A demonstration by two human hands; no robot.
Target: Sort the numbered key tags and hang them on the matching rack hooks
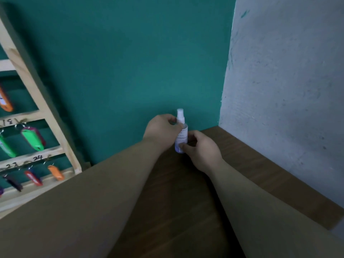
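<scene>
Key tags [30, 138] hang on the wooden rack [47, 116] at the left edge of my feed. The green one sits under a rail where I read a handwritten "18". Its ring is up on the hook, and its long axis runs down and slants to the right in this wide lens. On the rack's next rail down I make out "23" and "24". An orange tag [55, 173] hangs below the "24" and a red tag [33, 177] below the "23". Both point down with the same rightward slant. More tags show at the rack's far left, cut off by the frame. I cannot read any number on the tags themselves.

Both hands are well to the right of the rack, over the brown bench [176, 211], and neither touches a tag. They hold a small spray bottle [181, 135] that stands upright with its white nozzle up, close to the teal wall [130, 62] the rack leans on. The left hand [162, 127] has its fingers curled round the bottle's neck, just under the nozzle. The right hand [202, 149] grips the lower body, thumb pressed on the front. The bottle's label carries lines of print too blurred for me to read.
</scene>
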